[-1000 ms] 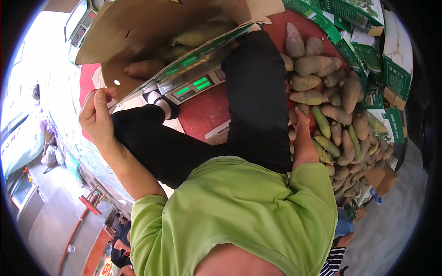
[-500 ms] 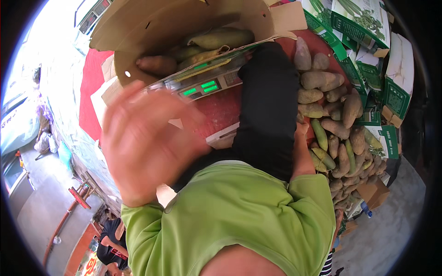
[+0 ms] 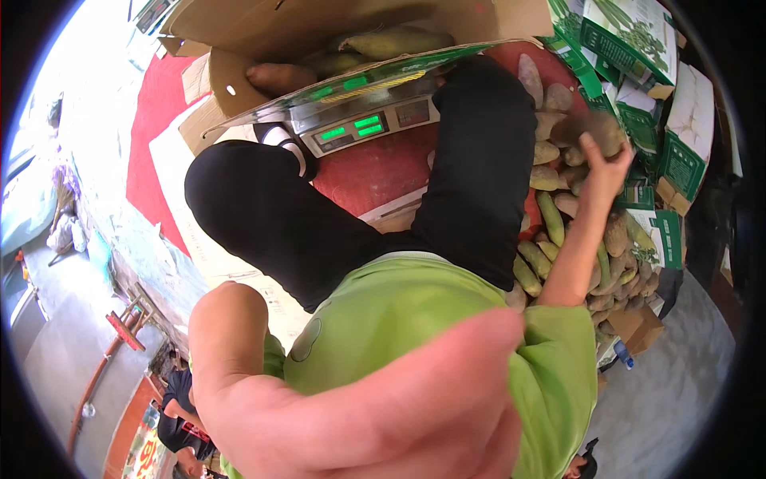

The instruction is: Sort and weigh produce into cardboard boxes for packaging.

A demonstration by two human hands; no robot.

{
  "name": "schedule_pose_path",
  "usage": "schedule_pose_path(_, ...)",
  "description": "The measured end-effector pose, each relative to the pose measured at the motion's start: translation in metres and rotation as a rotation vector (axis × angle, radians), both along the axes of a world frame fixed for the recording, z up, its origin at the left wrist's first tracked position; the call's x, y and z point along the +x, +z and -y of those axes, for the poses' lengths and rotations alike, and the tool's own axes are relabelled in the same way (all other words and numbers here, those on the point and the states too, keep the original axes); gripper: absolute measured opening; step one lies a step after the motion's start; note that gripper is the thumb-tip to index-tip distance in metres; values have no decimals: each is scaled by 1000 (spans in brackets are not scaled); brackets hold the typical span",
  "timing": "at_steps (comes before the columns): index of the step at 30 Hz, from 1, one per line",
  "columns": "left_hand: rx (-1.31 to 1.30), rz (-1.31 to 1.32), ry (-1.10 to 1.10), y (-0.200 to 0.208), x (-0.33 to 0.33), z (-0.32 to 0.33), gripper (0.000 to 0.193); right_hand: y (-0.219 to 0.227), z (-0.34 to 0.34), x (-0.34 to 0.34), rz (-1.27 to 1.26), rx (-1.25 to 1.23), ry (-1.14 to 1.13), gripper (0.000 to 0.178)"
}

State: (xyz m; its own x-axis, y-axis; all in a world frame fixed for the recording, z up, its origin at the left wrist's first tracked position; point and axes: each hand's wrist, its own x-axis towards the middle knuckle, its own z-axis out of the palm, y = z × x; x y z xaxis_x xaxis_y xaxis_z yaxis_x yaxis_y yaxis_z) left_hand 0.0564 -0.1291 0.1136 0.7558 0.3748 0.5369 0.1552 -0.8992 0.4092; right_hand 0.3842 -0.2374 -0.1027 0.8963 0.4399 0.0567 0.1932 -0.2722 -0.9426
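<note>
My right hand (image 3: 606,169) reaches out to the right and grips a brown oblong vegetable (image 3: 589,132), blurred by motion, over a heap of similar brown and green vegetables (image 3: 549,214). They look like ripe, rough-skinned cucumbers. Very near the camera, my left hand (image 3: 383,423) is bent across the front of my green shirt. Most of its fingers are hidden, and I see nothing held in it. Ahead, an open cardboard box (image 3: 231,84) with several such vegetables (image 3: 399,41) inside rests on a scale (image 3: 351,132) with lit green digits.
Black-trousered knees (image 3: 271,207) spread on both sides of the scale. White and green cartons (image 3: 626,40) are stacked at the far right. A red sheet (image 3: 159,136) covers the ground beneath. Another person (image 3: 182,411) is at the lower left, near a wooden stool (image 3: 128,327).
My left hand has swung back from near the box toward my chest and the camera. My right hand has risen from beside my knee with the vegetable. The left knee has come into view.
</note>
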Motion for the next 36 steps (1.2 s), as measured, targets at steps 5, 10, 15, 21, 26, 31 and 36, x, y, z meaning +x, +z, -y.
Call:
schedule_pose_path(5,112,297,-14,-4,-12,1,27,102,-61,-5,89,476,249,58)
schedule_pose_path(10,-280,-106,43,37,-22,3,22,141,-135,-54,283,483,533,42)
schedule_pose_path(15,-381,-111,332,36,-29,16,16,159,-186,-116,393,148,863,62)
schedule_pose_path(21,-233,-86,118,19,-65,7,15,104,-249,-143,689,41,1010,48)
schedule_pose_path(26,-7,147,-179,-9,-61,-7,24,112,-232,-134,431,81,994,30)
schedule_pose_path(31,-322,10,161,6,-51,28,26,99,-172,-78,184,202,742,28)
schedule_pose_path(36,-237,-52,25,-10,-46,22,28,47,-73,-11,112,10,366,27)
